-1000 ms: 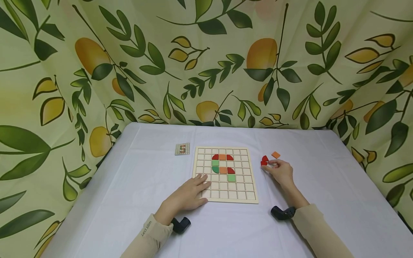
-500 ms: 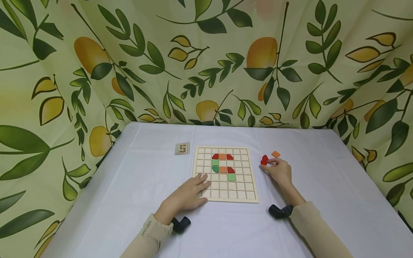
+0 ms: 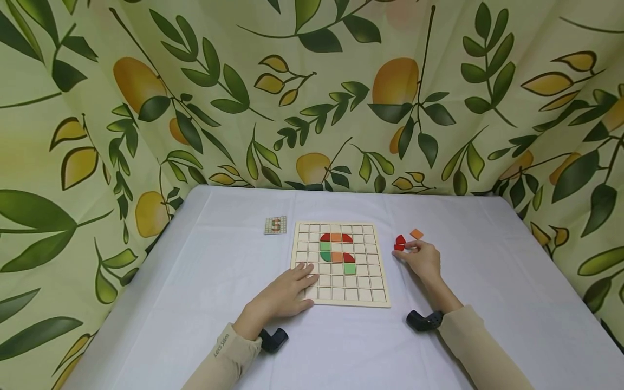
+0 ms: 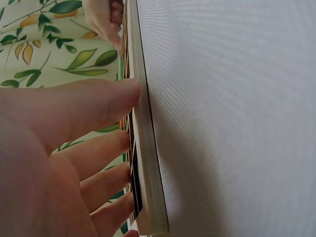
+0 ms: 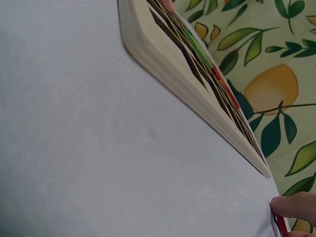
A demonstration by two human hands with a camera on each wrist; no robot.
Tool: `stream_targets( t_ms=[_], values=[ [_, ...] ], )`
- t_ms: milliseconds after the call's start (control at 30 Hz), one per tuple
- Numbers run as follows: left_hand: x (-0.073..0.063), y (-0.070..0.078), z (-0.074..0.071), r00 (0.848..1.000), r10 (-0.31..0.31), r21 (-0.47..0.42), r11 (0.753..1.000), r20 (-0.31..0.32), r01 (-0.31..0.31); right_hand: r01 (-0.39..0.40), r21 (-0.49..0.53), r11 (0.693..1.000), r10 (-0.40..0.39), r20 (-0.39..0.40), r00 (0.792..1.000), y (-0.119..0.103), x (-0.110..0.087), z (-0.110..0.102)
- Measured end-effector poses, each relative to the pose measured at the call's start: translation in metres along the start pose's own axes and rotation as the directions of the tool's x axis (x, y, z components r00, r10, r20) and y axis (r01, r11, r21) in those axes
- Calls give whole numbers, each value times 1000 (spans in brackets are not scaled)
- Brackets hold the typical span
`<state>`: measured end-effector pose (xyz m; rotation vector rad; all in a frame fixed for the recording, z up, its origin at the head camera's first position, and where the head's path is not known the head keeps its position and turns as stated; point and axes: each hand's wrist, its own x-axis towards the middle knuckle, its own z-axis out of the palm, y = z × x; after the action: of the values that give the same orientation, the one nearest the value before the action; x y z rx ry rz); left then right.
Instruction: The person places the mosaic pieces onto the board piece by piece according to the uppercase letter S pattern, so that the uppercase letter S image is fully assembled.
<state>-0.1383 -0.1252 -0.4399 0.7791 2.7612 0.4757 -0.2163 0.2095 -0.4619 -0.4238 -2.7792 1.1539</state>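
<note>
A pale wooden grid board (image 3: pixel 358 294) lies on the white-covered table, with red, orange and green tiles set in its cells in a curved figure. My left hand (image 3: pixel 286 292) rests on the board's front left corner with straight fingers; the left wrist view has its thumb against the board's edge (image 4: pixel 148 168). To the right of the board, my right hand (image 3: pixel 425 261) pinches a red tile (image 3: pixel 398 247) between thumb and index finger at the table surface. Touching or close behind is another red tile (image 3: pixel 401 239), quarter-round. An orange square tile (image 3: pixel 416 234) lies just beyond the fingers.
A small card (image 3: pixel 275 225) printed with a grid and a coloured figure lies left of the board's far corner. White cloth (image 3: pixel 195 271) covers the table. A leaf-and-fruit patterned curtain (image 3: pixel 312 108) hangs behind. Black devices (image 3: pixel 424 320) are worn at both wrists.
My right hand has shifted very slightly to the left, still at the red tiles. The left hand, the board and its tiles have stayed in place.
</note>
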Motion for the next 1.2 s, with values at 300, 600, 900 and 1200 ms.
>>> stream_targets(
  t_ms=[300,600,900,1200],
  values=[
    [-1,1,-1,1000,13,11,1000,-2,-13,4,25,1000,-4,24,1000,2,-3,-2],
    [-1,0,-1,1000,11,-4,1000,-6,-11,22,36,999,-24,53,998,1,-8,-5],
    [-2,1,-2,1000,11,-6,1000,-3,-11,27,41,999,-30,80,996,-3,-14,-4],
    [-1,1,-2,1000,7,2,1000,-2,-7,23,62,998,-30,113,993,-8,-20,-2]
  ],
)
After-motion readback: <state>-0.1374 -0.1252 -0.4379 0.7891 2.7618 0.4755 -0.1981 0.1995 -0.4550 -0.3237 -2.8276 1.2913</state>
